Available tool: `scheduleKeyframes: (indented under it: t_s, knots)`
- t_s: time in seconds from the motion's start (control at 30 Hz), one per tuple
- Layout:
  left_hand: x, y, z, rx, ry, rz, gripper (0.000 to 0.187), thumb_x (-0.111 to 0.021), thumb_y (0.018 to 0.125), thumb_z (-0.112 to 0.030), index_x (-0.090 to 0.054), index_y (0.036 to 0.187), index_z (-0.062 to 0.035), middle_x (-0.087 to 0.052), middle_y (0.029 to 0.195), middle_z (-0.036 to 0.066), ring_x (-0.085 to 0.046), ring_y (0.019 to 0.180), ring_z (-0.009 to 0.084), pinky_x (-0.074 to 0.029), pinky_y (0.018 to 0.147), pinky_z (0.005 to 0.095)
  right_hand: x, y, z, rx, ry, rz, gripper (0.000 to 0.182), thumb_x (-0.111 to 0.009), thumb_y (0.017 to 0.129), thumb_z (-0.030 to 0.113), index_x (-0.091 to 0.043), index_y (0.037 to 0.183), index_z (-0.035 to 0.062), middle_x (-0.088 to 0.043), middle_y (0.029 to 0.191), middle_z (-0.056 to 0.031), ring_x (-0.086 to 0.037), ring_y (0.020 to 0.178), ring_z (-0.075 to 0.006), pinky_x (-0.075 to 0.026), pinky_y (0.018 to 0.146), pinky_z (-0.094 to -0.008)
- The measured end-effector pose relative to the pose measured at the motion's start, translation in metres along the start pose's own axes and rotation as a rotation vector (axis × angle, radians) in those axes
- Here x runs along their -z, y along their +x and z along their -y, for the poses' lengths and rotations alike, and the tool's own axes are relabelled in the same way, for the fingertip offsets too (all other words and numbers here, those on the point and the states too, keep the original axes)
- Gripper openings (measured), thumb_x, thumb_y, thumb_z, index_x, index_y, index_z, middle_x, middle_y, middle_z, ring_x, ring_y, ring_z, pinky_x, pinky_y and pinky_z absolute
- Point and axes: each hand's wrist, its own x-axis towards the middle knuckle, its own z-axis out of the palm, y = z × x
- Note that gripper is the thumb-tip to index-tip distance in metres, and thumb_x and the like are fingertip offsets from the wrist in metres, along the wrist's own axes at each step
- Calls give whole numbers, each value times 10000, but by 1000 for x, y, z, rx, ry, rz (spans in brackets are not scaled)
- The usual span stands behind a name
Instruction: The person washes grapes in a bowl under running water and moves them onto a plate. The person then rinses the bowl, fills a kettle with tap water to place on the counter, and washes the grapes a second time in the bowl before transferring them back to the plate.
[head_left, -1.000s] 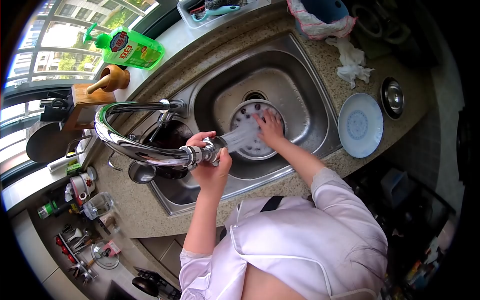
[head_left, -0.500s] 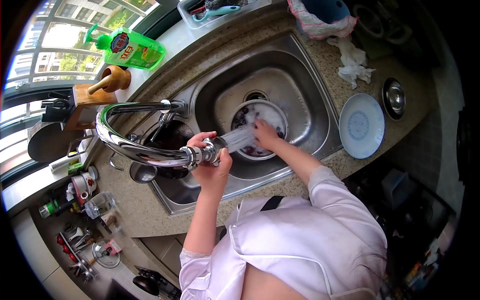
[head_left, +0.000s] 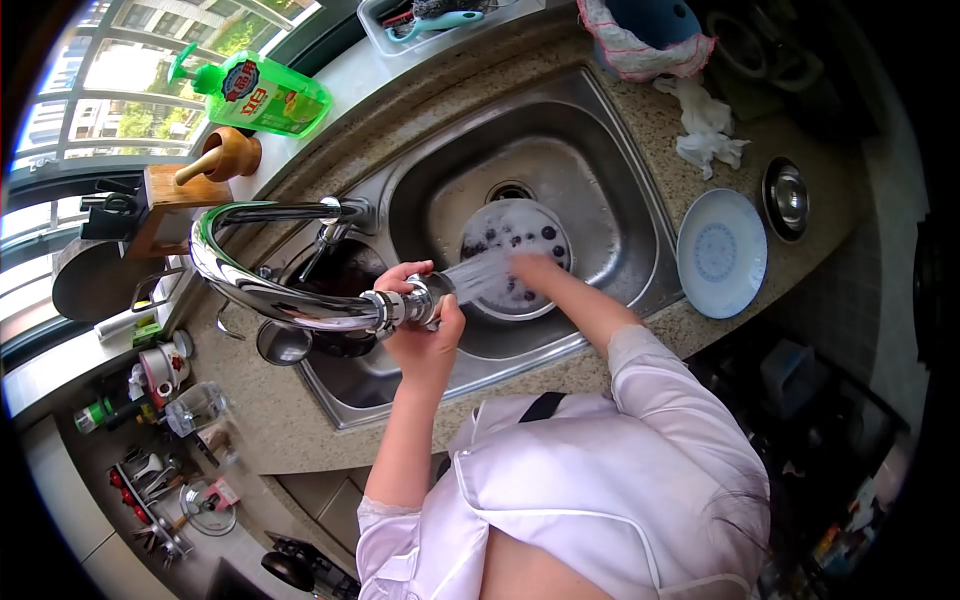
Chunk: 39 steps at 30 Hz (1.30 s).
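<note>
Dark round fruits (head_left: 548, 232) are in the bowl (head_left: 510, 317), in foamy, whitish water. The bowl sits on the bottom of the large basin (head_left: 600, 150) of the sink, just beside the drain (head_left: 511, 190). The left hand (head_left: 422, 335) holds the chrome faucet head (head_left: 418, 302), with the thumb at one side and the fingers at the other, so the head is pinched between them. From this head a wide spray of water (head_left: 480, 275) goes sideways and down into the bowl. The right hand (head_left: 532, 268) is at the bowl, at the side near the person, and its fingertips go into the foamy water. I cannot tell if these fingers are spread or pressed together, or if they pinch some fruit, because the water and foam hide them.

At the right of the sink, on the speckled counter (head_left: 450, 435), a white plate with blue pattern (head_left: 720, 255) lies near a small metal bowl (head_left: 790, 198). White crumpled tissue (head_left: 708, 135) lies beyond the plate. In the small basin (head_left: 365, 388) there is a dark round vessel (head_left: 352, 268), partly behind the faucet. On the window ledge, a green bottle (head_left: 265, 95) stands near a wooden mortar (head_left: 238, 155).
</note>
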Motion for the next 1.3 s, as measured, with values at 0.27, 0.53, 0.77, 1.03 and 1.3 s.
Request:
scheduleKeyframes:
  t_s: [0.27,0.53,0.77,1.03,1.3]
  knots:
    - [-1,2,2,-26,-4,7,429,-649,681,42,-367,984,-69,-496,1102,136,-529,1026,231,-424,943,368,55,-23,13,-123,175,-454,527,-684,733,109,-519,1232,144,-442,1331,-180,-439,1205,-385,-408,988,-452]
    - [-1,2,0,-28,1,22,443,-650,676,43,-358,989,-71,-493,1102,141,-529,1031,239,-421,953,377,40,19,11,-506,522,-288,788,-784,631,218,-426,1318,76,-402,1361,-244,-397,1262,-396,-389,1020,-445]
    - [-1,2,2,-46,6,15,459,-645,676,53,-357,1008,-79,-492,1103,140,-528,1050,244,-419,965,388,19,-1,40,-311,413,-233,615,-768,637,212,-548,1203,114,-433,1301,-230,-437,1194,-418,-406,995,-445]
    - [-1,1,4,-78,-4,15,461,-645,672,67,-363,1008,-74,-491,1099,138,-534,1048,244,-429,959,393,22,-31,50,31,-126,-19,299,-581,820,201,-661,1097,283,-520,1251,-54,-476,1182,-292,-379,956,-534]
    - [4,1,8,-107,12,67,487,-644,724,70,-369,1088,-100,-481,1144,133,-528,1103,247,-418,957,351,37,-24,29,-33,-312,-300,181,-562,813,213,-677,951,229,-542,1145,-84,-545,1049,-292,-485,821,-387]
